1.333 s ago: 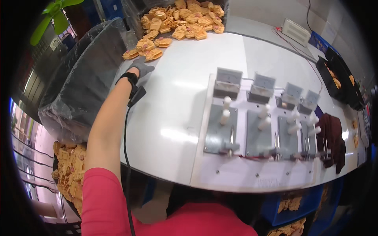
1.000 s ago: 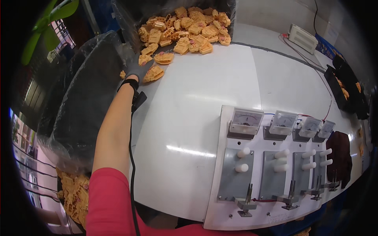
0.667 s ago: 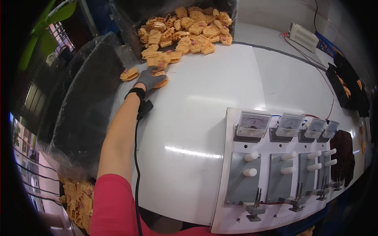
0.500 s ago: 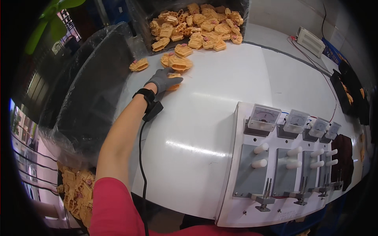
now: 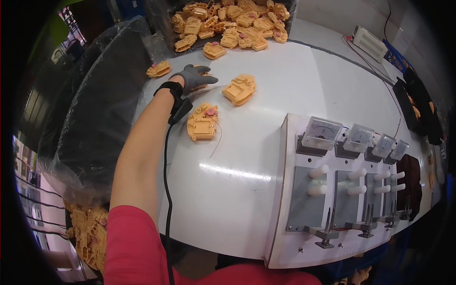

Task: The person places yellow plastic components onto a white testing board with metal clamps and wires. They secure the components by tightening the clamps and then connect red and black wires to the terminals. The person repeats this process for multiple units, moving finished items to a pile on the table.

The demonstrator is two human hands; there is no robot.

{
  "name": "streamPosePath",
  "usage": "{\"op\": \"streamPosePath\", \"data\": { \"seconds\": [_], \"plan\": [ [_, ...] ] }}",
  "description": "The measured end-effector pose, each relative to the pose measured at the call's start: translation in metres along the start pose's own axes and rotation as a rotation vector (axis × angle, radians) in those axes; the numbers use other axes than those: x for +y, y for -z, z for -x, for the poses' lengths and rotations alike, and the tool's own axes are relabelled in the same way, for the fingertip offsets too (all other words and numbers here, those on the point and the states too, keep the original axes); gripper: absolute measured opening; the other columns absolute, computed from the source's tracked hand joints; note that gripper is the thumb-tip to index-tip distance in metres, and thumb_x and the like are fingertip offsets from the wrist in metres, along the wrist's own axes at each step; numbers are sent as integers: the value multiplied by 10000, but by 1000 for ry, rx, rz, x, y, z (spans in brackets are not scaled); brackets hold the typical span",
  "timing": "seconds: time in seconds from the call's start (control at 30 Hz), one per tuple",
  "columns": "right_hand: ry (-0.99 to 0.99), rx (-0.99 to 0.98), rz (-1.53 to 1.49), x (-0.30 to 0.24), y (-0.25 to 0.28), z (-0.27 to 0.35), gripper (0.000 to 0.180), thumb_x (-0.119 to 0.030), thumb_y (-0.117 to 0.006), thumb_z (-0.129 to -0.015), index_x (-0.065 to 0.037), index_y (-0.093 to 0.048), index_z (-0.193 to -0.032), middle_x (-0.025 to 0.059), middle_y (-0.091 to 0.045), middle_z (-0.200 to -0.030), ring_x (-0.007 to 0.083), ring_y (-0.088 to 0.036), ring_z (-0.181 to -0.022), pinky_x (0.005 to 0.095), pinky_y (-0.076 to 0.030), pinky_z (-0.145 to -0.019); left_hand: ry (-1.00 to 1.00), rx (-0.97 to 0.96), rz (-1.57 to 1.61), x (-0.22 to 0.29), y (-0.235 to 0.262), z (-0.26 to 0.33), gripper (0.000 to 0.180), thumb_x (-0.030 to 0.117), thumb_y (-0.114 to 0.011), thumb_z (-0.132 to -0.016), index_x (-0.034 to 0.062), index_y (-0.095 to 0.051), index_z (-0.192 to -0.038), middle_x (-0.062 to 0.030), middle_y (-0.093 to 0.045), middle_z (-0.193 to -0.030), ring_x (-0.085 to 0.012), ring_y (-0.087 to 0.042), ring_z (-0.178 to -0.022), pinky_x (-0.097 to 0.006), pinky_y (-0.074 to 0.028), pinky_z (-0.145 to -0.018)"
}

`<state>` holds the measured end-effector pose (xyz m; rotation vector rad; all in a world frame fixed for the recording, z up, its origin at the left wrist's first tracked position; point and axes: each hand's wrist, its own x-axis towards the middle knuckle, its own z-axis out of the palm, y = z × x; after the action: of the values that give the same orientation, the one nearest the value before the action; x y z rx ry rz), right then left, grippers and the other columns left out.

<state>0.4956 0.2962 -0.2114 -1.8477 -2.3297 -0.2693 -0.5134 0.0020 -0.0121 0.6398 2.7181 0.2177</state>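
My left hand (image 5: 194, 79), in a grey glove with a black wrist strap, reaches to the far left of the white table. Its fingers are spread over a yellow-orange plastic housing (image 5: 201, 87), which the hand largely covers. Nearer me lies a similar housing (image 5: 202, 128) with a round pink piece and a thin pale wire trailing from it. Another housing (image 5: 239, 90) rests right of the hand. Behind the hand are a housing (image 5: 158, 69) at the left and one (image 5: 214, 50) in front of the heap. My right hand is not in view.
A heap of housings (image 5: 237, 23) fills a plastic-lined container at the back. A white test fixture (image 5: 280, 199) with dial meters (image 5: 323, 133), white pegs and metal pins stands at right. Dark plastic-covered panels (image 5: 104, 99) flank the table's left; more housings (image 5: 88, 228) lie below.
Two housings that were clustered by the hand now lie apart, one nearer me and one to the right. My left hand has moved slightly away from me and left, and its fingers have spread.
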Motion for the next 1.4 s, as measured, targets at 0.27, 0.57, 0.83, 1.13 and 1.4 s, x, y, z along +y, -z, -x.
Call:
{"op": "streamPosePath", "data": {
  "seconds": [0.27,0.57,0.83,1.13,1.4],
  "plan": [
    [-669,-154,-421,50,-94,-2,536,-283,-693,-940,6,-528,-1359,153,-637,-1295,257,-611,-1159,358,-492,-968,22,-37,-145,13,-7,80,707,332,-812,-695,294,-588,-1365,-171,-341,-1524,-403,-485,-1352,-445,-447,-1106],
    [-351,-677,-927,-76,-27,-38,512,-243,-638,-924,10,-542,-1358,151,-639,-1209,211,-668,-900,338,-538,-750,-41,42,-65,34,-34,174,719,377,-816,-700,251,-587,-1370,-167,-348,-1542,-386,-468,-1372,-407,-412,-1145],
    [53,-1169,-737,-156,77,-45,492,-246,-759,-890,-39,-607,-1309,99,-700,-1079,171,-665,-871,305,-541,-766,-15,232,-228,53,-69,236,784,453,-791,-744,118,-518,-1399,-173,-391,-1523,-335,-432,-1411,-417,-464,-1093],
    [764,-1328,-919,-270,222,-31,480,-247,-760,-926,-1,-602,-1305,135,-704,-1177,200,-678,-1076,323,-541,-923,32,100,-280,72,-66,283,782,536,-742,-790,200,-478,-1444,-157,-523,-1386,-296,-561,-1291,-415,-485,-1046],
    [1083,-1059,-1299,-349,264,-20,339,-125,-748,-905,-17,-671,-1217,93,-712,-1114,194,-677,-1019,317,-531,-898,-110,332,481,32,-120,299,493,332,-740,-888,88,-592,-1290,-112,-671,-1127,-241,-681,-1017,-336,-537,-945]
  ]
}}
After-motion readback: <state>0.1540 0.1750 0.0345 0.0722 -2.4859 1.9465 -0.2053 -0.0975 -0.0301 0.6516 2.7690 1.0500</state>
